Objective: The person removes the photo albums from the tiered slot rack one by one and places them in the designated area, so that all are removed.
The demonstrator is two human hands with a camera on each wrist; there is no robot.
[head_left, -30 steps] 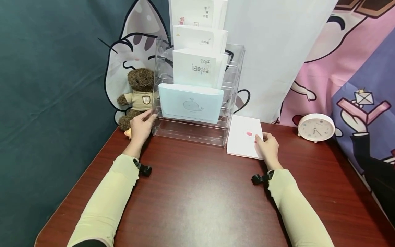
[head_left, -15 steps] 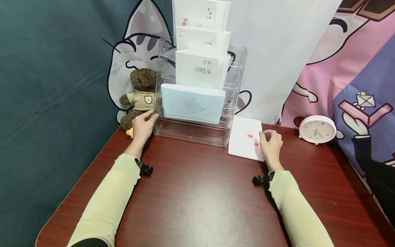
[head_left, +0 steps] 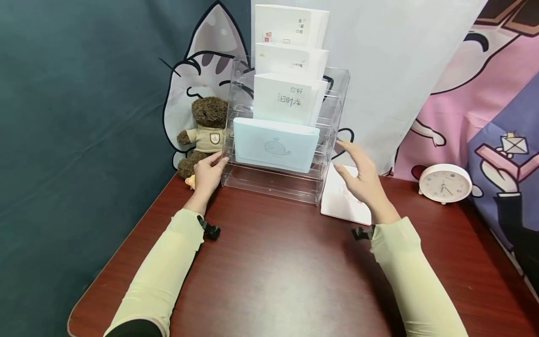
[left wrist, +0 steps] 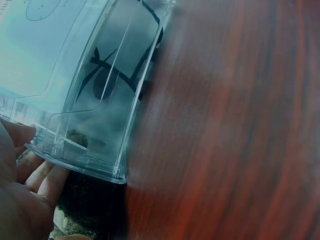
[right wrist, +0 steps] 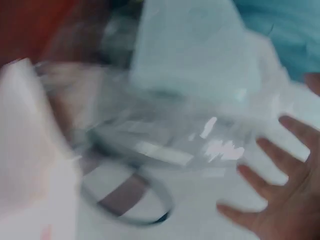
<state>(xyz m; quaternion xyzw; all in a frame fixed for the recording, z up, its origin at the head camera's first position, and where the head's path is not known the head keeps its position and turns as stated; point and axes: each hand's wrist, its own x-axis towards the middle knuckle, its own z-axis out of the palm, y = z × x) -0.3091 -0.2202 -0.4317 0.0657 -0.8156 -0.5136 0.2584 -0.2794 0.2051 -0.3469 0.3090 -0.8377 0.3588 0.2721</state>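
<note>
The rack point(head_left: 273, 193) is pinched by the left hand point(head_left: 208, 173); the right hand point(head_left: 365, 180) is spread, unladen. Even support is advised.

Study-style setting, desk point(head_left: 269, 262), clear file rack point(head_left: 271, 185), clock point(head_left: 445, 183), teddy bear point(head_left: 209, 112)

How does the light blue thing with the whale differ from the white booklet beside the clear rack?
Pose: the light blue whale item stands in the clear rack, while the white booklet lies flat on the table.
Look: the blue item bears a line-drawn whale; the booklet is white with reddish marks.
View: the blue item's front is uncovered, but the right hand partly hides the booklet.
Both have pale, printed faces.
</note>
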